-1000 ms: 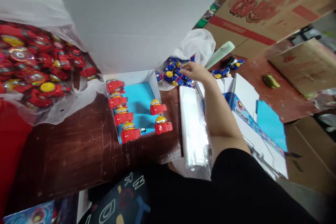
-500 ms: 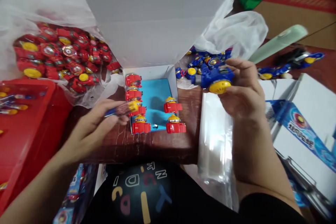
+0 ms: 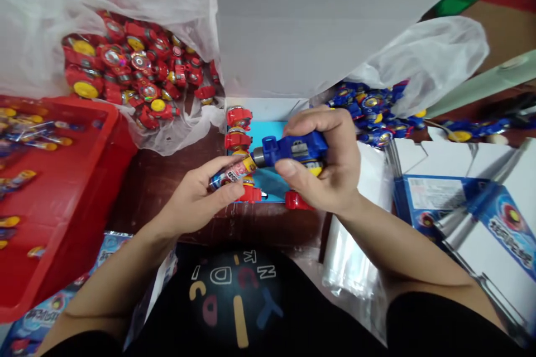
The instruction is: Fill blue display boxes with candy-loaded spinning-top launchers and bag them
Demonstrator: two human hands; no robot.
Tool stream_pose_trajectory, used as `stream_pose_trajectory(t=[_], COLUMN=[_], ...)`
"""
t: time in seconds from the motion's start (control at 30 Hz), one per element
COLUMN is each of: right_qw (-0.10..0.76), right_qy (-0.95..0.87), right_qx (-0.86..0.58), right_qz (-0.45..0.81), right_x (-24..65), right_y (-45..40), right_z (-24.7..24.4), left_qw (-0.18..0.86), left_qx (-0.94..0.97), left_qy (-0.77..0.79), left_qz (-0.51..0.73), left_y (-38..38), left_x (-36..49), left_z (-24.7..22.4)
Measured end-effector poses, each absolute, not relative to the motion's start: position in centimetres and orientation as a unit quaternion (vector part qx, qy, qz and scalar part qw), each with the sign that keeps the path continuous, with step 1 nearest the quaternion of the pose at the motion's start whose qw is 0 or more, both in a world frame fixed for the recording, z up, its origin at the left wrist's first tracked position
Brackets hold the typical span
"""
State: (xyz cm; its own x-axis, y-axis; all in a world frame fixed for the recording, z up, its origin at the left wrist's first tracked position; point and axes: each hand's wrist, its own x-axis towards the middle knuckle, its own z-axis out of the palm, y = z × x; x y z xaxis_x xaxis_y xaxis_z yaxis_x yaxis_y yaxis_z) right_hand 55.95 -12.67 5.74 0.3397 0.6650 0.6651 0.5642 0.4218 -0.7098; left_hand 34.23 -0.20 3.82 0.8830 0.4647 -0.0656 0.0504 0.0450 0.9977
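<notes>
My left hand (image 3: 205, 192) is closed on a small printed tube (image 3: 232, 173) with a yellow end. In my right hand (image 3: 330, 162) is a blue toy launcher (image 3: 293, 148) with a yellow round part beneath it and a grey tip. The grey tip meets the tube's yellow end; whether it goes inside I cannot tell. Both are held over an open white box (image 3: 259, 109) with a blue bottom. Red toy launchers (image 3: 238, 138) stand in a column along the box's left side, and another red toy launcher (image 3: 297, 199) is at its right, partly hidden by my right hand.
A heap of red toys (image 3: 142, 61) lies in clear plastic at the left, above a red bin (image 3: 54, 195) with printed tubes. Blue toys (image 3: 372, 103) are piled at the right. Clear plastic sleeves (image 3: 352, 251) and printed cartons (image 3: 439, 195) lie at the right.
My hands have come together over the box, bringing the blue launcher's tip against the tube. The view has shifted, so the surroundings appear further right.
</notes>
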Motion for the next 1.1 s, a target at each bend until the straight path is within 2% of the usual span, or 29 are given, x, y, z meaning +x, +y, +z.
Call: stream_pose_trajectory(t=[0.17,0.3,0.37,0.47,0.6,0.67,0.73,0.83,0.9,1.0,1.1], right_qw=[0.64,0.658,0.625,0.538,0.371,0.321,0.331,0.416,0.476,0.517,0.468], right_qy=[-0.568,-0.476,-0.463,-0.582,-0.751,-0.771,-0.74,-0.609,-0.532,-0.528,-0.585], right_qx=[-0.508,-0.57,-0.6,-0.574,-0.547,-0.546,-0.582,-0.672,-0.681,-0.641,-0.657], right_qz=[0.096,0.123,0.187,0.207,-0.007,-0.065,-0.061,0.069,0.162,0.207,0.079], right_x=[54.3,53.2,53.7,56.5,60.5,61.2,60.8,59.3,58.8,60.5,64.0], right_y=[-12.8,-13.2,-13.4,-13.9,-14.9,-15.3,-15.5,-15.7,-15.8,-16.1,-16.0], right_z=[5.7,5.0,4.8,5.2,6.1,6.3,6.3,6.4,6.7,7.3,7.5], left_qw=[0.568,0.316,0.253,0.338,0.529,0.572,0.525,0.318,0.209,0.178,0.198], left_qx=[0.786,0.878,0.892,0.893,0.81,0.784,0.819,0.906,0.922,0.927,0.938], left_qy=[0.144,0.02,0.0,0.064,0.18,0.179,0.149,0.063,-0.002,-0.031,0.022], left_qz=[0.197,0.358,0.375,0.29,0.178,0.159,0.179,0.272,0.326,0.327,0.284], left_y=[-0.2,0.5,1.4,2.8,3.5,3.2,2.8,2.3,2.4,3.6,5.8], left_x=[34.4,35.0,35.3,35.3,35.0,35.1,35.2,35.5,35.9,37.1,39.5], left_z=[4.3,3.3,3.0,3.2,3.6,3.6,3.4,3.1,2.9,2.8,2.6])
